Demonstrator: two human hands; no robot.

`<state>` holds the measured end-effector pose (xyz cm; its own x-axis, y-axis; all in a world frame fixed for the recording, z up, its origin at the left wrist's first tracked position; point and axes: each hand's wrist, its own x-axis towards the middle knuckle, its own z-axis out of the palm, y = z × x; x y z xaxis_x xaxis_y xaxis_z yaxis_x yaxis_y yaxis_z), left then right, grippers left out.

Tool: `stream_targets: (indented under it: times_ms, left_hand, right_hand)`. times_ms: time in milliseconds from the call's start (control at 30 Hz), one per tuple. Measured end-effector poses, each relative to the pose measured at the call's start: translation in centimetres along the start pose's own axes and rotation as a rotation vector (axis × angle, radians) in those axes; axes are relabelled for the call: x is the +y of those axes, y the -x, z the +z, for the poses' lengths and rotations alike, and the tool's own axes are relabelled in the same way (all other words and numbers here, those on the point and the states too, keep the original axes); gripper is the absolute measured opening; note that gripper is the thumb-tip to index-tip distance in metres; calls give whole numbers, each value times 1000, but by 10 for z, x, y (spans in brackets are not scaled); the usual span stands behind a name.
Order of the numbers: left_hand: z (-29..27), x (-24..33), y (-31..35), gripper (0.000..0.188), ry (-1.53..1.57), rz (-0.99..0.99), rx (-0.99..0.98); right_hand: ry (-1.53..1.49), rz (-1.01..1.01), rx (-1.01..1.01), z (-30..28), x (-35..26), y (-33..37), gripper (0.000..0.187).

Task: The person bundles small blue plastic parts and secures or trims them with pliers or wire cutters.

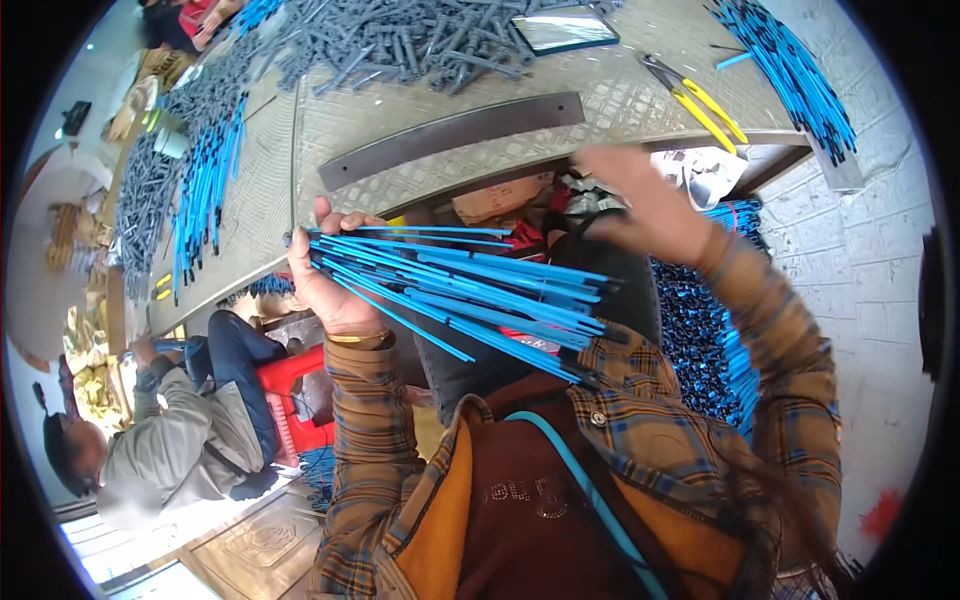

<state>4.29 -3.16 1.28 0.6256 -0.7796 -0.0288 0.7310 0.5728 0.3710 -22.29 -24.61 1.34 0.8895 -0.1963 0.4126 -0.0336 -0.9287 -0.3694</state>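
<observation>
A: How does the grip stand?

B: The left hand is closed round the gathered ends of the blue rods; these fan rightward before the body; the right hand, blurred beside the table, has thumb and fingers apart, nothing visible between them.

A: What could fail?

B: Slippage seems likeliest, caused by a slackened palm, since the rods are held at one end only; the splayed free ends might also catch on the jacket, or on one another.

A: And materials?

B: The rods look like smooth plastic, slim and straight, with black parts; the jacket is plaid cloth; beyond lies a flat, dark strip on the table's patterned top; farther out, yellow-handled pliers; then heaped grey plugs, elongated and apparently ridged.
</observation>
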Motion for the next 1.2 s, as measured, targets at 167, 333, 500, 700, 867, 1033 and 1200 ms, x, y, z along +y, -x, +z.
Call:
stream_targets:
  times_ms: [167, 333, 500, 700, 867, 1033, 1200]
  left_hand:
    - [-6, -12, 14, 36, -60, 28, 86]
    - [-14, -43, 42, 41, -231, -139, 190]
    - [-91, -40, 66, 43, -333, -268, 273]
    - [14, -5, 78, 40, -947, -377, -141]
    - [32, 7, 78, 29, -929, -738, -322]
    - [20, 6, 77, 18, -818, -766, -233]
    - [11, 8, 72, 18, -687, -778, -105]
  right_hand:
    - [-1204, 375, -202, 29, -89, -42, 63]
    - [-1273, 183, -137, 29, -91, -51, 48]
    - [-808, -383, -92, 39, -81, -59, 34]
    - [-688, -253, -480, 41, -83, -42, 36]
    - [-1046, 59, -787, 48, -94, -40, 60]
    - [-1377, 175, -751, 64, -85, -38, 93]
    - [-1899, 371, -543, 100, -84, -6, 100]
